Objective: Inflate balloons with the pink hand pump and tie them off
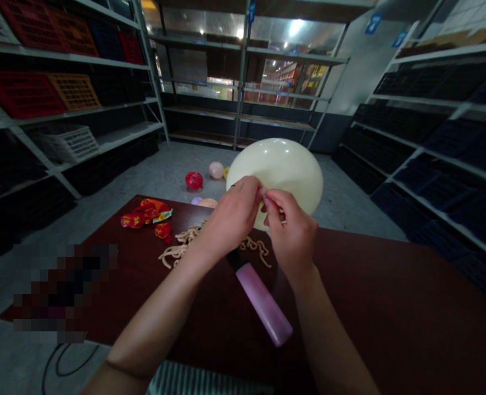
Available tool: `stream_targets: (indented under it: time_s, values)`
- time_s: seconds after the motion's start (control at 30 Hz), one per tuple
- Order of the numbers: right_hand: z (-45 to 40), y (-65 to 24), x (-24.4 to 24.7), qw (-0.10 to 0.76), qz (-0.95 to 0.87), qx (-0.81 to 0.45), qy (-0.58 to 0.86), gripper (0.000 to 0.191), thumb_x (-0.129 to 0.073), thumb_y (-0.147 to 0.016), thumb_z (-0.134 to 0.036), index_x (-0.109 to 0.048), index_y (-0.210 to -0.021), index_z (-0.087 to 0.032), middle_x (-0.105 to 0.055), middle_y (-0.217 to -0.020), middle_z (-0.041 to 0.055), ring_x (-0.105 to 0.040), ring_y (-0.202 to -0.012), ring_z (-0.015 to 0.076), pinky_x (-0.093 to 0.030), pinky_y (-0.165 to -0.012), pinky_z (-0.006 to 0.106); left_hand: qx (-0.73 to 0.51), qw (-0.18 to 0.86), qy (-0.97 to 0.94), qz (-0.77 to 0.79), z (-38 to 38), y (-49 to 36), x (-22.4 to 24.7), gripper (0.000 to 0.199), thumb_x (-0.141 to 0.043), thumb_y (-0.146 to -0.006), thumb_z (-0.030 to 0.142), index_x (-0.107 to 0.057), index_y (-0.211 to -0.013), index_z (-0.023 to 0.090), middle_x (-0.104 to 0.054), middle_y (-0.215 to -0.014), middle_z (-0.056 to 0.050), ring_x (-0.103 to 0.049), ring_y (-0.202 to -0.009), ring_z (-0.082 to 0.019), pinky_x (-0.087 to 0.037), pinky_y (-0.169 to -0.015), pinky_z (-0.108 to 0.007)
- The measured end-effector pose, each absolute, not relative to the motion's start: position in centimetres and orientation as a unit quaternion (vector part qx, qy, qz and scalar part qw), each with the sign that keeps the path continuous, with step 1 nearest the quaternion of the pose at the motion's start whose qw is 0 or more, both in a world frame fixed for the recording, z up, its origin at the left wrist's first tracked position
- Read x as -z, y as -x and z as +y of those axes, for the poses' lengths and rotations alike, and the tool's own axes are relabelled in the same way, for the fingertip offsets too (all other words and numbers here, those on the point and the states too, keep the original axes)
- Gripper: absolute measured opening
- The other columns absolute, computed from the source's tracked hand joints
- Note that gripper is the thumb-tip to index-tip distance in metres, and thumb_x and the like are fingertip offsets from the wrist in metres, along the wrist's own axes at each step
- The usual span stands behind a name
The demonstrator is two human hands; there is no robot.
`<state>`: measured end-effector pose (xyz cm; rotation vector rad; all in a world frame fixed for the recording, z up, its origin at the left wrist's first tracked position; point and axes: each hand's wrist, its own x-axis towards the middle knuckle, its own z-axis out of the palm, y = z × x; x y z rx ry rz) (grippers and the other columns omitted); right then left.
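A large, inflated, pale cream balloon (284, 164) stands just beyond my hands, over the table's far edge. My left hand (236, 211) is closed in a pinch at the balloon's near side, where its neck appears to be. Against it, my right hand (291, 230) pinches at the same spot with thumb and forefinger. The neck itself is mostly covered by my fingers. Below my hands a pink-purple cylinder with a dark end (265, 304) lies slanted on the table. Beige curled strands (257, 247) are spread under my wrists, partly hidden.
Red and orange crumpled pieces (144, 213) lie at the left of the dark brown table (374, 296). Beyond it, a red balloon (194, 180) and a pale pink balloon (216, 170) rest on the floor. Shelves with crates (73, 91) line the sides. A blurred patch covers the table's left end.
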<state>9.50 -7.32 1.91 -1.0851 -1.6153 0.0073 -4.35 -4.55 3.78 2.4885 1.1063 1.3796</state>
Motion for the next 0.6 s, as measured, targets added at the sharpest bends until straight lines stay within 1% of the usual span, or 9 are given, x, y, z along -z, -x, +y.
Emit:
stream_targets:
  time_s: [0.07,0.13,0.2,0.27,0.33,0.4,0.47,0.6]
  values:
    - [-7.2,-9.5,-1.9,0.575,-0.677,-0.022,0.458,0.016,-0.054,-0.099,-0.028,-0.069,-0.102,-0.023,-0.073,-0.083,0.0008,-0.067,-0.065,0.0121,-0.053,-0.063,0.026,-0.443,0.047,-0.823,0.354,-4.5,4.5,-3.8,0.015,-0.04,-0.106,0.02,-0.047,-0.093,0.019,-0.061,-0.091,-0.009,-0.055,-0.079,-0.02,-0.043,-0.07,-0.034]
    - [-7.2,-9.5,-2.0,0.595,-0.661,-0.084,0.449,0.013,-0.056,-0.097,-0.03,-0.067,-0.1,-0.023,-0.068,-0.074,-0.002,-0.062,-0.056,0.0102,-0.05,-0.055,0.024,-0.447,0.056,-0.825,0.342,-4.5,4.6,-3.8,0.012,-0.042,-0.104,0.02,-0.047,-0.094,0.019,-0.062,-0.092,-0.009,-0.057,-0.081,-0.02,-0.044,-0.071,-0.034]
    - [-7.2,-9.5,-2.4,0.618,-0.634,-0.17,0.432,0.012,-0.059,-0.096,-0.033,-0.064,-0.097,-0.022,-0.062,-0.065,-0.0048,-0.056,-0.048,0.0089,-0.045,-0.047,0.022,-0.47,0.084,-0.819,0.318,-4.6,4.8,-3.9,0.004,-0.045,-0.103,0.019,-0.049,-0.105,0.018,-0.063,-0.095,-0.008,-0.06,-0.083,-0.019,-0.046,-0.073,-0.033]
    - [-7.3,-9.7,-2.9,0.634,-0.606,-0.248,0.411,0.013,-0.061,-0.094,-0.035,-0.062,-0.093,-0.022,-0.056,-0.058,-0.0069,-0.05,-0.042,0.008,-0.041,-0.041,0.022,-0.491,0.12,-0.814,0.284,-4.7,5.0,-4.1,0.019,-0.049,-0.102,0.019,-0.047,-0.121,0.019,-0.065,-0.099,-0.007,-0.063,-0.084,-0.018,-0.048,-0.073,-0.031]
    - [-7.4,-9.9,-3.3,0.646,-0.58,-0.309,0.388,0.015,-0.064,-0.092,-0.037,-0.062,-0.09,-0.022,-0.051,-0.055,-0.0083,-0.046,-0.04,0.0073,-0.036,-0.037,0.021,-0.493,0.133,-0.822,0.251,-4.9,5.3,-4.3,0.027,-0.053,-0.101,0.02,-0.047,-0.128,0.019,-0.066,-0.105,-0.008,-0.065,-0.088,-0.017,-0.05,-0.075,-0.029]
    - [-7.5,-10.2,-3.7,0.652,-0.559,-0.358,0.365,0.018,-0.068,-0.089,-0.039,-0.063,-0.089,-0.022,-0.048,-0.054,-0.0092,-0.043,-0.039,0.0066,-0.032,-0.035,0.02,-0.488,0.112,-0.835,0.23,-4.9,5.4,-4.5,0.027,-0.059,-0.099,0.019,-0.053,-0.126,0.019,-0.068,-0.112,-0.01,-0.066,-0.095,-0.018,-0.051,-0.079,-0.029]
    - [-7.6,-10.4,-3.9,0.651,-0.544,-0.397,0.35,0.021,-0.071,-0.086,-0.041,-0.063,-0.089,-0.022,-0.046,-0.054,-0.0097,-0.04,-0.039,0.0058,-0.029,-0.034,0.02,-0.497,0.076,-0.836,0.219,-4.9,5.4,-4.5,0.025,-0.063,-0.097,0.018,-0.058,-0.122,0.018,-0.069,-0.115,-0.011,-0.067,-0.099,-0.019,-0.051,-0.083,-0.029]
    - [-7.8,-10.5,-4.0,0.637,-0.531,-0.449,0.333,0.023,-0.073,-0.084,-0.042,-0.063,-0.088,-0.022,-0.045,-0.055,-0.0102,-0.038,-0.039,0.0048,-0.029,-0.034,0.02,-0.538,0.015,-0.822,0.188,-4.9,5.1,-4.4,0.01,-0.063,-0.099,0.018,-0.066,-0.108,0.017,-0.073,-0.102,-0.008,-0.067,-0.095,-0.017,-0.05,-0.082,-0.028]
